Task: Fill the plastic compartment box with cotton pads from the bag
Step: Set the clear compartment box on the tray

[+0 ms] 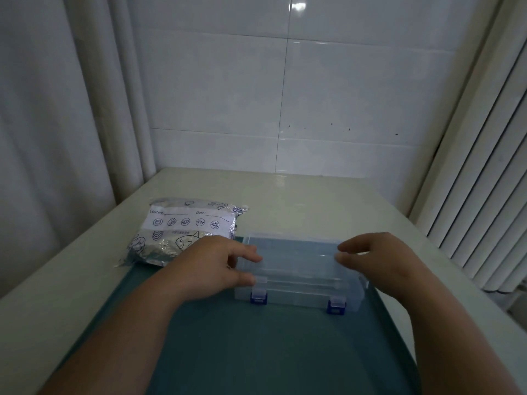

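A clear plastic compartment box (296, 269) with two blue latches lies lid-down-closed on a teal mat (256, 352). My left hand (211, 266) holds its left end, fingers over the lid and thumb at the front edge beside the left latch (259, 298). At the right end my right hand (379, 260) has its curled fingertips and thumb on the lid. A silver foil bag (182, 229) with a white label and blue fish drawings lies flat behind and left of the box, apart from both hands. No cotton pads show.
The mat sits on a pale table (285, 192) pushed against a tiled wall. A curtain hangs along the left edge, and a white ribbed radiator stands close on the right.
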